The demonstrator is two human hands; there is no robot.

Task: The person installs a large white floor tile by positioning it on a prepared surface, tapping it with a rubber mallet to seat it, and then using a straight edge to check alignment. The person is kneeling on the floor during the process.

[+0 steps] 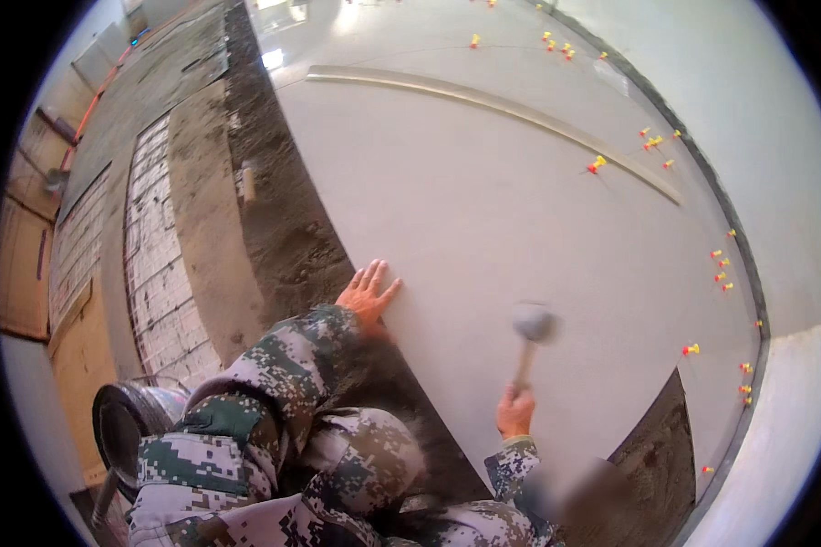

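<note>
Flat on the edge of a large pale grey floor tile (465, 219) rests my left hand (367, 294), fingers spread, holding nothing. My right hand (515, 412) is closed around the wooden handle of a mallet (534, 324). Its dark grey head is smeared by motion and sits over the tile; whether it touches the surface, I cannot tell. Red and yellow tile levelling clips (597, 164) stand along the joints beyond and to the right.
A long straightedge bar (493, 108) lies across the far tiles. Dark mortar (292, 214) borders the tile on the left, with more mortar (661, 456) at the lower right. A black bucket (123, 427) stands at lower left. A white wall (739, 118) rises on the right.
</note>
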